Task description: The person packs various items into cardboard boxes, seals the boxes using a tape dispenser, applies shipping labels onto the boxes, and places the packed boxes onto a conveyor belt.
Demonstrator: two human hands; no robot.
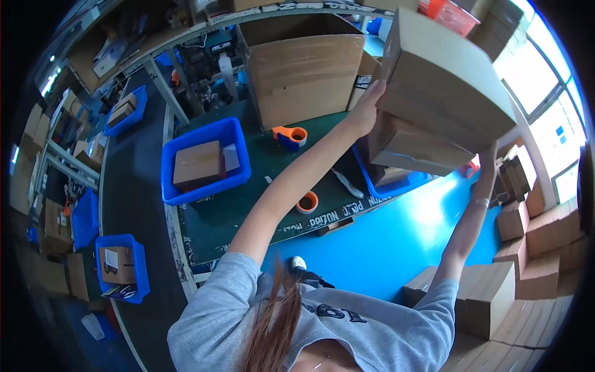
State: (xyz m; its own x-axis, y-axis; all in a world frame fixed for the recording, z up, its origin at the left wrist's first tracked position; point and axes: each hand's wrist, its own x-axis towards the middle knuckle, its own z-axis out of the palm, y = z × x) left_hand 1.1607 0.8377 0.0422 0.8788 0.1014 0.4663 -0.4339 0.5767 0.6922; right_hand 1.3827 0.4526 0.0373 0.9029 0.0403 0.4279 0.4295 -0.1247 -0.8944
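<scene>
A large closed cardboard box [449, 87] is held up at the right, over the bench's end. My left hand [367, 110] grips its left edge, fingers partly hidden behind it. At its lower right corner is my right hand [488, 162], closed against the cardboard with most fingers out of sight. Just below the held box is a second cardboard box [418, 147], above a blue basket [396, 186]; whether the two boxes touch I cannot tell. An orange tape dispenser [291, 137] and a tape roll [307, 202] lie on the green bench [248, 229].
A tall open carton [304, 80] stands at the back of the bench. Left of it sits a blue bin [243, 167] with a small box inside. A dark conveyor [137, 186] runs along the left. Stacked cartons [533, 266] line the right side of the blue floor.
</scene>
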